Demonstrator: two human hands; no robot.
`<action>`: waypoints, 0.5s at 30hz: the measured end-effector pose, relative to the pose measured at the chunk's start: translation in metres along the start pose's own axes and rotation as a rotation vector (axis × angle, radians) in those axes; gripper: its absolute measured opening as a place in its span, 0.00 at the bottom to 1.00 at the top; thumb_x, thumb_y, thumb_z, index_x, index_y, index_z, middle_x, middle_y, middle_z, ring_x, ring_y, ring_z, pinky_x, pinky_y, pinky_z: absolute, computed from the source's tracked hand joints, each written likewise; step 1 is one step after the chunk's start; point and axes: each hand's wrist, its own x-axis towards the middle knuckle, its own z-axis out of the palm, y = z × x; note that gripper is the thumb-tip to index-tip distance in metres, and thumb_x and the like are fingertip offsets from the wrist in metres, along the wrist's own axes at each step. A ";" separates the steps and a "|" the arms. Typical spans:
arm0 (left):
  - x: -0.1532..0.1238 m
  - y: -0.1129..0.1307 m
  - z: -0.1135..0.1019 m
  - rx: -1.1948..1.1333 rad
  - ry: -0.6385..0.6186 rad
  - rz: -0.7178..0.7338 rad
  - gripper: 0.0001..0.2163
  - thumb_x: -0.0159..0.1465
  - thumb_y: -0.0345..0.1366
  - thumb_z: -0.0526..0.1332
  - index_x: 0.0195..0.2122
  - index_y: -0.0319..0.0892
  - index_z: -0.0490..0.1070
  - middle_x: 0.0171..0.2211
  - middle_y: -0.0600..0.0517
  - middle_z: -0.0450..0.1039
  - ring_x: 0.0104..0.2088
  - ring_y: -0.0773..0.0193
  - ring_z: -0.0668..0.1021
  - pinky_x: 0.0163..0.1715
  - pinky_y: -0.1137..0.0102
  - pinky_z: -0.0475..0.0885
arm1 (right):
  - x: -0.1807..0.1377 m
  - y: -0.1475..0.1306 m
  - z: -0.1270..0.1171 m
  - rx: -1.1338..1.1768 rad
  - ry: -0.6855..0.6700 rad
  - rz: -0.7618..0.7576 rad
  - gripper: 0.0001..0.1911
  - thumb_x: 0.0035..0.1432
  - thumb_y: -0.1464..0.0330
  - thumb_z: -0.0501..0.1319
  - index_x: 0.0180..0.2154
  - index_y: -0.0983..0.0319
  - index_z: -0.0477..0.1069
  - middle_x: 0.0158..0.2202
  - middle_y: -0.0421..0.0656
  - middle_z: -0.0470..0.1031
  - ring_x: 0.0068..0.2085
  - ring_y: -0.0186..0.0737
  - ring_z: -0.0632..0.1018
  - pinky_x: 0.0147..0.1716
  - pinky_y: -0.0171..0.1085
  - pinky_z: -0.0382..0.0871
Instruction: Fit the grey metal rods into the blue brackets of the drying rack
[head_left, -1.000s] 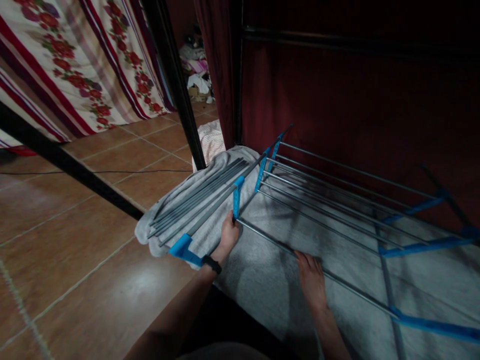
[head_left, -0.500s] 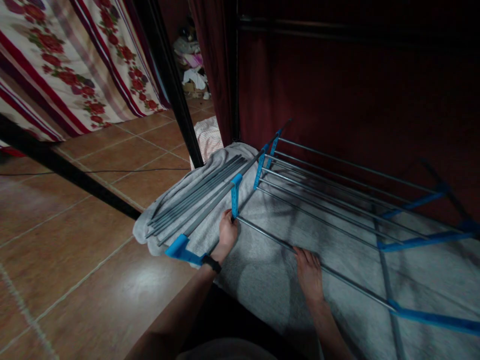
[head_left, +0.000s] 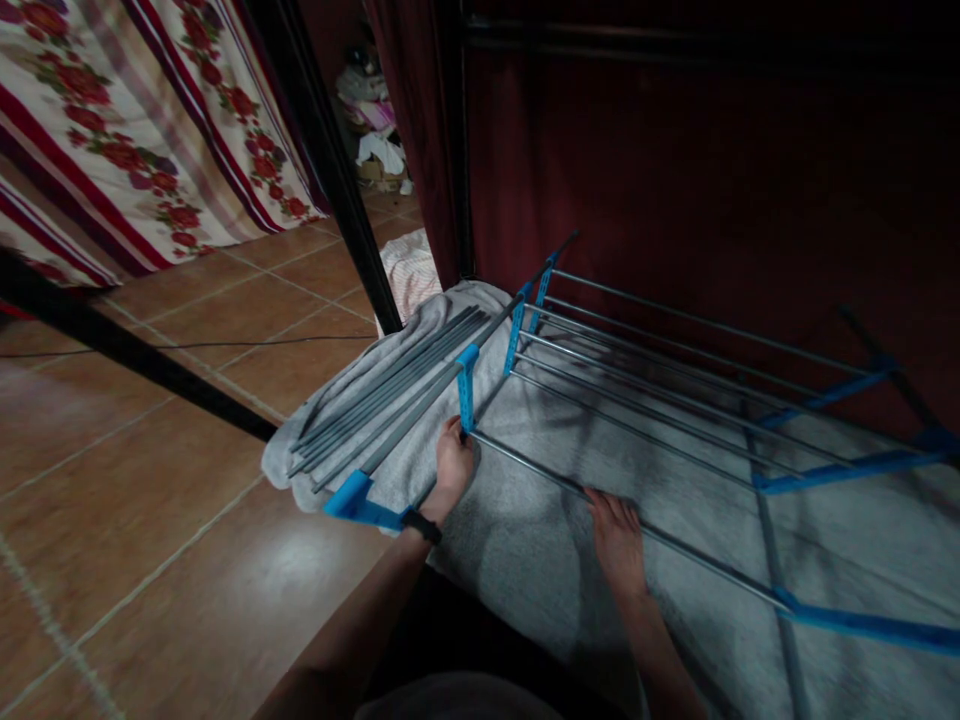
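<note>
A clothes drying rack of grey metal rods and blue plastic brackets lies across the grey blanket (head_left: pixel 525 545). My left hand (head_left: pixel 454 462) is closed at the lower end of a blue bracket (head_left: pixel 466 390), where a rod joins it; the fingertips are partly hidden. Further along that same metal rod (head_left: pixel 540 468), my right hand (head_left: pixel 616 535) grips it from above, fingers curled over it. At the rod's far end sits another blue bracket (head_left: pixel 862 622). Just left of my left wrist is a blue corner piece (head_left: pixel 352 497).
Several loose grey rods (head_left: pixel 390 385) lie side by side on the blanket's left end. Black frame posts (head_left: pixel 337 170) rise at the left, above the tiled floor (head_left: pixel 187 560). A dark red curtain (head_left: pixel 675 170) hangs behind the rack. A thin cable (head_left: pixel 187 346) crosses the floor.
The view has shifted slightly, so the scene sits a little further left and higher. Both hands keep their places on the rack.
</note>
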 end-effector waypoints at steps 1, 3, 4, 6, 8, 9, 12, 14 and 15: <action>0.000 0.001 0.000 0.001 0.001 -0.001 0.15 0.53 0.22 0.59 0.38 0.44 0.77 0.50 0.43 0.80 0.53 0.47 0.79 0.61 0.51 0.72 | 0.000 0.000 0.000 -0.001 0.003 0.003 0.20 0.71 0.72 0.51 0.58 0.57 0.73 0.49 0.48 0.82 0.50 0.48 0.77 0.53 0.48 0.67; -0.001 0.002 0.000 0.001 0.002 -0.002 0.15 0.52 0.22 0.59 0.38 0.44 0.77 0.49 0.43 0.80 0.53 0.47 0.79 0.60 0.51 0.72 | 0.000 0.000 0.000 -0.001 0.006 0.007 0.20 0.72 0.72 0.50 0.58 0.57 0.73 0.48 0.48 0.82 0.49 0.48 0.77 0.53 0.48 0.67; -0.001 0.002 0.000 0.001 0.002 -0.001 0.15 0.52 0.23 0.59 0.38 0.45 0.77 0.48 0.43 0.80 0.52 0.47 0.79 0.60 0.51 0.72 | 0.000 0.000 0.000 -0.001 0.004 0.008 0.21 0.72 0.72 0.50 0.58 0.57 0.73 0.48 0.48 0.82 0.48 0.48 0.77 0.53 0.48 0.67; -0.001 0.004 -0.001 0.000 -0.002 0.003 0.15 0.52 0.23 0.59 0.38 0.45 0.77 0.47 0.44 0.80 0.52 0.47 0.79 0.60 0.52 0.72 | 0.001 0.001 0.001 0.001 -0.006 0.007 0.21 0.72 0.72 0.49 0.58 0.58 0.74 0.48 0.48 0.82 0.47 0.48 0.77 0.52 0.48 0.67; -0.001 0.005 -0.001 0.001 -0.008 0.008 0.15 0.53 0.23 0.59 0.39 0.45 0.77 0.47 0.44 0.80 0.52 0.48 0.79 0.60 0.53 0.72 | 0.001 0.002 0.001 -0.004 -0.016 0.007 0.20 0.72 0.72 0.49 0.57 0.59 0.74 0.47 0.48 0.82 0.47 0.47 0.77 0.52 0.47 0.67; -0.002 0.005 -0.002 0.002 -0.013 0.010 0.15 0.53 0.23 0.59 0.39 0.45 0.77 0.47 0.44 0.80 0.52 0.48 0.79 0.60 0.53 0.72 | 0.001 0.002 0.000 -0.008 -0.020 0.008 0.20 0.72 0.72 0.50 0.57 0.59 0.75 0.48 0.48 0.82 0.47 0.47 0.77 0.52 0.47 0.67; -0.003 0.007 -0.002 0.008 -0.030 0.013 0.14 0.53 0.24 0.58 0.37 0.45 0.76 0.45 0.44 0.80 0.52 0.48 0.79 0.60 0.53 0.72 | 0.002 0.001 -0.001 -0.019 -0.028 0.011 0.19 0.72 0.72 0.50 0.56 0.59 0.75 0.49 0.48 0.82 0.48 0.46 0.77 0.52 0.46 0.66; -0.003 0.008 -0.002 0.014 -0.042 0.013 0.12 0.54 0.26 0.58 0.37 0.45 0.75 0.44 0.44 0.80 0.51 0.47 0.79 0.59 0.53 0.72 | 0.002 0.000 -0.002 -0.026 -0.037 0.010 0.19 0.73 0.72 0.50 0.56 0.59 0.75 0.49 0.47 0.82 0.48 0.46 0.77 0.52 0.46 0.66; -0.003 0.008 -0.002 0.017 -0.045 0.011 0.11 0.55 0.27 0.59 0.36 0.45 0.75 0.43 0.44 0.80 0.50 0.47 0.79 0.58 0.53 0.72 | 0.003 0.000 -0.002 -0.029 -0.039 0.012 0.19 0.73 0.72 0.50 0.56 0.59 0.75 0.49 0.47 0.82 0.47 0.46 0.77 0.52 0.46 0.66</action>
